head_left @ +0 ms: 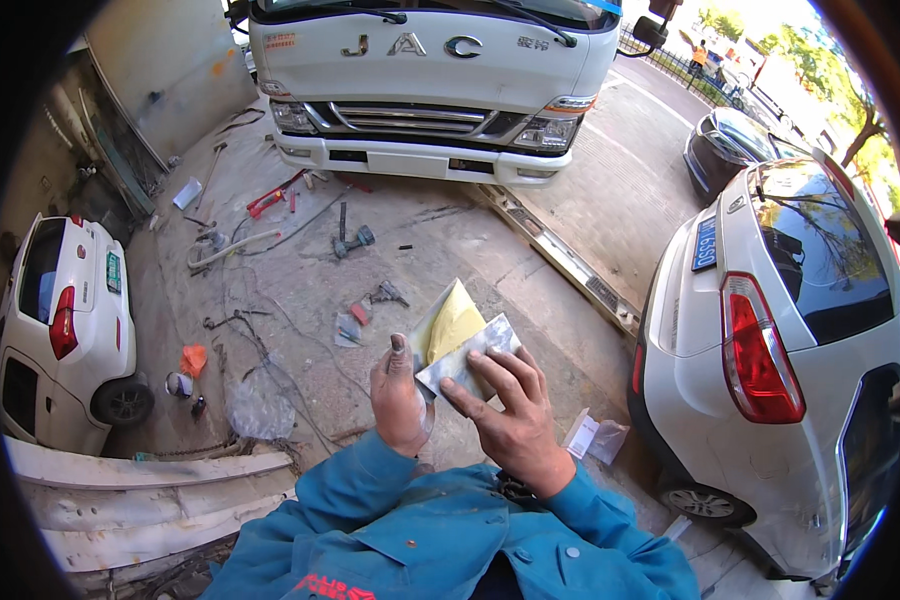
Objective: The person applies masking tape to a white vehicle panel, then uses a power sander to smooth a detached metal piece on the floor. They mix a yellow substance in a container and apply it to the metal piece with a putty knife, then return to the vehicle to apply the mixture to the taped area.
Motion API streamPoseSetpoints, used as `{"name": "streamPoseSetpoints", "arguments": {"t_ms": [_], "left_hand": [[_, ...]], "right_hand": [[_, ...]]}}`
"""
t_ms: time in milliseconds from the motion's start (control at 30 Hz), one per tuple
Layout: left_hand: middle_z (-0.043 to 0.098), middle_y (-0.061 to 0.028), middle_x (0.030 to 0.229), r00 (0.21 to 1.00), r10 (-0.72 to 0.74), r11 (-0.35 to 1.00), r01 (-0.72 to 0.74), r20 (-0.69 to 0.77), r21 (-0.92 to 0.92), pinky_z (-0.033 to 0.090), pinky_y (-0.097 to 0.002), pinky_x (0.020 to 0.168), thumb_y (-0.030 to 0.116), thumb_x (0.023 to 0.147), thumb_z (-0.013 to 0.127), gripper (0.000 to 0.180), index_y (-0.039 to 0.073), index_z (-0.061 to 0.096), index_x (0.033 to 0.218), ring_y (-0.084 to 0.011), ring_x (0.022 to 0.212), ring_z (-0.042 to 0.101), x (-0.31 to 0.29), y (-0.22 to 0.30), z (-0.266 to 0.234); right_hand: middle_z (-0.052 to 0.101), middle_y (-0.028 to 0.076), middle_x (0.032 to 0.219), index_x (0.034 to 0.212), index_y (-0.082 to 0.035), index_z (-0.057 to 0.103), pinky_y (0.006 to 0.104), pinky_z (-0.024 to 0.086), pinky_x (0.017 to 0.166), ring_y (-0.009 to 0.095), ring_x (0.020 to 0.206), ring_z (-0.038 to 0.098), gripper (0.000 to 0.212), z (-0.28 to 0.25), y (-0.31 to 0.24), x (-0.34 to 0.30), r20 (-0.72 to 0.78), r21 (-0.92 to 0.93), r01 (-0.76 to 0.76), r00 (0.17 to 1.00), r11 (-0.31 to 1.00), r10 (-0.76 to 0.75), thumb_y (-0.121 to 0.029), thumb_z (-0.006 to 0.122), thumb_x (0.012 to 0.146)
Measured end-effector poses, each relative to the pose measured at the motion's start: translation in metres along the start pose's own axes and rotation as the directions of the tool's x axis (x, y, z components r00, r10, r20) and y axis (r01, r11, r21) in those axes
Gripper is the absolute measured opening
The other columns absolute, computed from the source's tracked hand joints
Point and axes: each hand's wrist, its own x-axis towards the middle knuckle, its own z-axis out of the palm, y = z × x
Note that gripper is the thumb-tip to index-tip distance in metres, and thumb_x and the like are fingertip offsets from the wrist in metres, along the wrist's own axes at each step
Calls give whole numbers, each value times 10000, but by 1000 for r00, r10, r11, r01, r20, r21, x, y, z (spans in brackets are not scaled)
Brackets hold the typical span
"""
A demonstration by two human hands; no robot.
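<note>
In front of my chest, my left hand [400, 408] holds a flat light-coloured plate [425, 326], thumb up along its edge and most fingers out of sight beneath. A thick mound of yellow putty [457, 318] lies on that plate. My right hand [517, 415] grips a grey, smeared metal putty spreader [490, 338], its fingers pressed on the top face. The spreader is tilted over the near side of the putty and covers part of it; whether its edge touches the plate is hidden. Dark smudges mark the fingers of both hands.
Ahead stands a white truck [430, 85]; a white car [710, 300] is close on my right, another white car [75, 310] on my left. A long beam [560, 255] lies on the floor, with a drill-like tool [353, 242], cables and a plastic bag [260, 405]. Pale panels [160, 500] lie lower left.
</note>
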Motion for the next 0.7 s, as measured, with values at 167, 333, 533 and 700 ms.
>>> {"name": "streamPoseSetpoints", "arguments": {"t_ms": [167,333,533,700], "left_hand": [[748,-172,1305,979,202,948,-186,-35,259,577,-389,1036,487,1210,526,642,-117,667,1373,-246,1171,739,5,0,-17],[734,-223,1240,789,481,425,-590,381,686,562,-430,969,354,1227,490,527,-121,704,1306,-343,1092,725,-5,2,-4],[724,-246,1220,760,470,322,-622,450,714,577,-450,948,321,1232,460,506,-103,715,1336,-397,1100,725,-1,7,3],[734,-218,1264,911,392,731,-395,131,556,577,-415,999,392,1227,492,554,-103,701,1364,-328,1148,734,4,-2,-7]], "right_hand": [[787,113,1276,1362,-167,794,448,607,979,324,1169,753,482,-8,20,-1,33,212,-76,997,974,70,25,780,920],[777,180,1305,1345,-27,771,421,619,974,360,1170,761,381,-16,9,23,-63,557,-297,916,776,396,108,714,994],[770,165,1321,1370,-55,767,448,629,987,383,1182,750,450,2,11,-3,63,435,-124,992,892,107,95,745,946],[779,167,1324,1364,-70,781,439,631,999,379,1228,746,433,-14,30,-11,75,457,-165,986,874,147,88,739,963]]}}
